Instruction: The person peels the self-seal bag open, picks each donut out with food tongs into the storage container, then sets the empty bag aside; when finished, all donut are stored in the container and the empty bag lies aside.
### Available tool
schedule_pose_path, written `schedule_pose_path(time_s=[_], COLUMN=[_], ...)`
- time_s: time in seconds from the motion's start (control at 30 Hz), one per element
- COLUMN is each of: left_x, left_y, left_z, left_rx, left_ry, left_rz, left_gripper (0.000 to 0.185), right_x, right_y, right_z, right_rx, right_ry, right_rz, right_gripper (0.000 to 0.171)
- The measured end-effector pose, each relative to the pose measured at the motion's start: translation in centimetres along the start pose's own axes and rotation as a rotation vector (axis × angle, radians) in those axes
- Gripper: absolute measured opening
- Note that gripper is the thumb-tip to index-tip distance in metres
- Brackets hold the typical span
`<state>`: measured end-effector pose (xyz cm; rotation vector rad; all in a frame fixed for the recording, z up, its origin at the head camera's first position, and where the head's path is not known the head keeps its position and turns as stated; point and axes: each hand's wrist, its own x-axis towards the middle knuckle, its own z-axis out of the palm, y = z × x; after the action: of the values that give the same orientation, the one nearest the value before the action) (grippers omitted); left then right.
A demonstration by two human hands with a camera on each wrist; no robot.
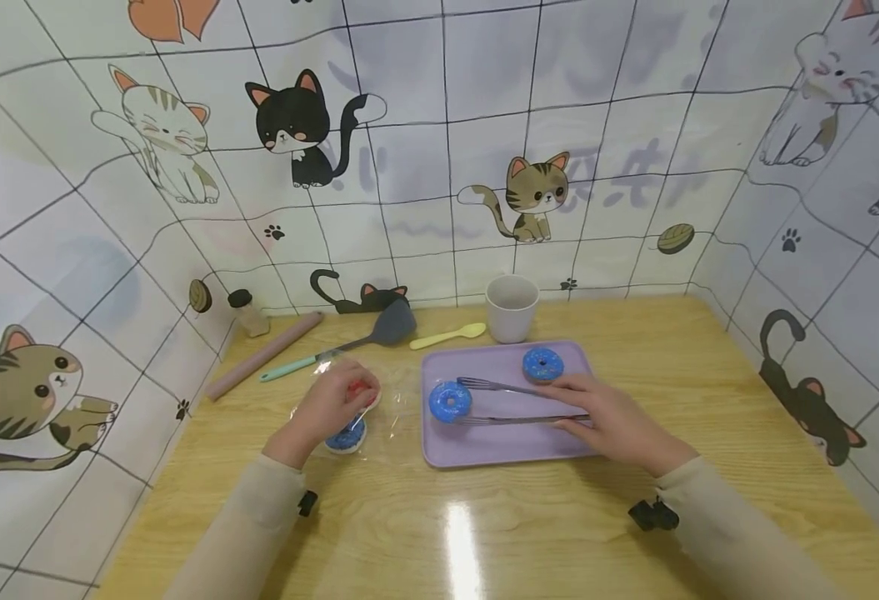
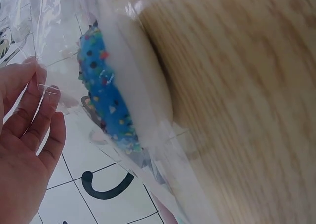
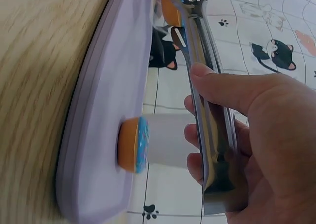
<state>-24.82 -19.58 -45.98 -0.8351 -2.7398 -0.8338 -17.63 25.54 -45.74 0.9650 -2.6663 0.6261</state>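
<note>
Mauve rolling pin (image 1: pixel 265 356) near spatula (image 1: pixel 388 327); yellow spoon (image 1: pixel 448 337) between spatula and pale cup (image 1: pixel 511 315); dark-capped jar (image 1: pixel 252 318) near cat-print wall (image 1: pixel 409 192).

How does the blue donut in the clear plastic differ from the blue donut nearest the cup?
The wrapped donut has a whitish base, while the tray donut has an orange-brown one. The wrapped donut is in clear plastic beside the purple tray; the tray donut lies uncovered on it. Both have blue, speckled tops.
</note>
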Motion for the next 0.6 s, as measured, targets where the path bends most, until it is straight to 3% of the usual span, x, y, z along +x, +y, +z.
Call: schedule_pose_path(time_s=[0.2,0.6], left_x=[-0.3,-0.3], left_y=[0.0,0.3], left_z=[0.0,-0.4], left_rx=[0.006,-0.007], left_ry=[-0.012,-0.025], left_rz=[-0.014,-0.040], left_gripper=[0.003,0.003], right_x=[-1.2,-4.6], right_y=[1.2,2.8], right_z=[-0.5,-2.1], right_rx=[-0.054,-0.084], right_ry=[0.047,0.053], right_rz=[-0.010,0.083], right_gripper=[0.054,0.057])
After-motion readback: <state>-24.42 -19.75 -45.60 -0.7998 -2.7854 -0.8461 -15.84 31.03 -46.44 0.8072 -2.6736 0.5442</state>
